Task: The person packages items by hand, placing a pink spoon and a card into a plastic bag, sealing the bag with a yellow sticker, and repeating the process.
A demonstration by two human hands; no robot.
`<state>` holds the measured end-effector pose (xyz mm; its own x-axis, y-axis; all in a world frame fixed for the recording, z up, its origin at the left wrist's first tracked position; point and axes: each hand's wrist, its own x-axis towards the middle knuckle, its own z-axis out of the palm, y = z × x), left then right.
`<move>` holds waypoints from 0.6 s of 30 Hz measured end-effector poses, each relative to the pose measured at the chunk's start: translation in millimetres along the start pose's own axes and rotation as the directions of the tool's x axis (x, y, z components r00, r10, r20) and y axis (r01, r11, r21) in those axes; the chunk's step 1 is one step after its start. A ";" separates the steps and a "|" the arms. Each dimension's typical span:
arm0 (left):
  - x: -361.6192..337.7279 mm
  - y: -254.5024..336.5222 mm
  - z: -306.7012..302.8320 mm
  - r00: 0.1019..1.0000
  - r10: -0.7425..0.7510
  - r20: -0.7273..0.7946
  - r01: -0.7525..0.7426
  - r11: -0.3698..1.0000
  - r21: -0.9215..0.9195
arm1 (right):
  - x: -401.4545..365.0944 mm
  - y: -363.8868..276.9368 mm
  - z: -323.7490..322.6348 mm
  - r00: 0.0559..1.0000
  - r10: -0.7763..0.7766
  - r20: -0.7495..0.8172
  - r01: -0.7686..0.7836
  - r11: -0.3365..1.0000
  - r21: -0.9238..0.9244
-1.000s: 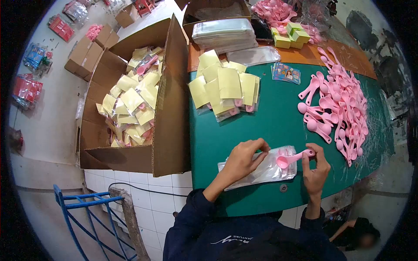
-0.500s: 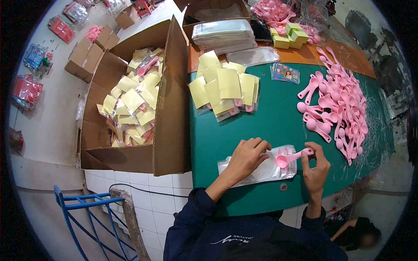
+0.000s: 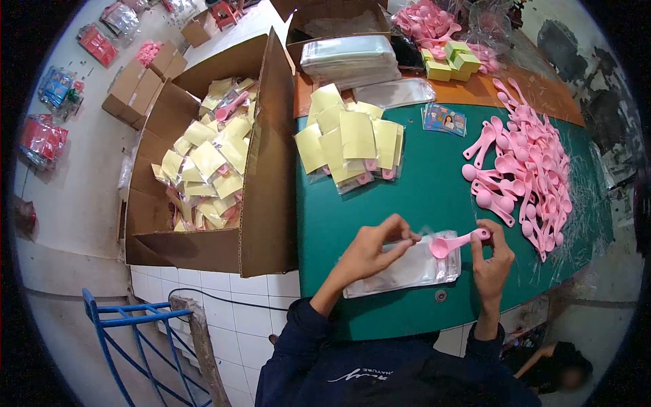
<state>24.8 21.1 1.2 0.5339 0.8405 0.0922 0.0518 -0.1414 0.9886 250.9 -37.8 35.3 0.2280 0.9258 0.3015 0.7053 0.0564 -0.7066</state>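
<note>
My right hand (image 3: 492,261) grips a pink plastic measuring spoon (image 3: 441,248) by the end of its handle, with the bowl pointing left. Under the spoon lies a stack of clear plastic bags (image 3: 390,277) on the green tabletop. My left hand (image 3: 377,249) is over the left part of this stack, thumb and fingertips pinched together at a clear plastic bag (image 3: 425,234), its edge faint and blurred. To the right spreads a large heap of pink spoons (image 3: 536,159). Beyond my left hand are packed bags with yellow cards (image 3: 356,136), pink handles showing through.
A tall cardboard box (image 3: 261,224) of similar packed bags stands left of the table. Farther back are stacked clear bags (image 3: 349,57), yellow card blocks (image 3: 451,62) and printed cards (image 3: 444,120). A blue metal frame (image 3: 135,319) is at lower left. Another person (image 3: 553,363) is at lower right.
My left hand has moved slightly down, its fingers drawing together into a pinch near the bag edge. My right hand and the spoon have hardly moved.
</note>
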 end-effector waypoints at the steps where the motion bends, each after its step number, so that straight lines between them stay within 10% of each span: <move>1: -0.9 1.8 -2.6 0.995 -0.099 0.010 0.099 0.974 -0.205 | 0.6 0.3 -0.5 1.000 -0.003 0.003 0.003 1.000 0.000; 10: 0.7 0.2 -1.7 0.957 -0.284 0.061 0.284 0.871 -0.402 | 6.6 -15.3 9.7 0.982 0.031 -0.186 0.045 0.918 0.393; 18: 1.0 -4.8 13.7 0.984 -0.153 0.091 0.176 0.906 -0.386 | 13.0 -28.1 11.5 0.987 0.061 0.151 -0.118 0.906 0.406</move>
<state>36.7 15.5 -5.1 0.5940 0.8013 -0.0710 -0.1847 0.2218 0.9575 226.4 -23.0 51.8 0.1663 0.9734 0.1575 0.3398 0.0934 -0.9359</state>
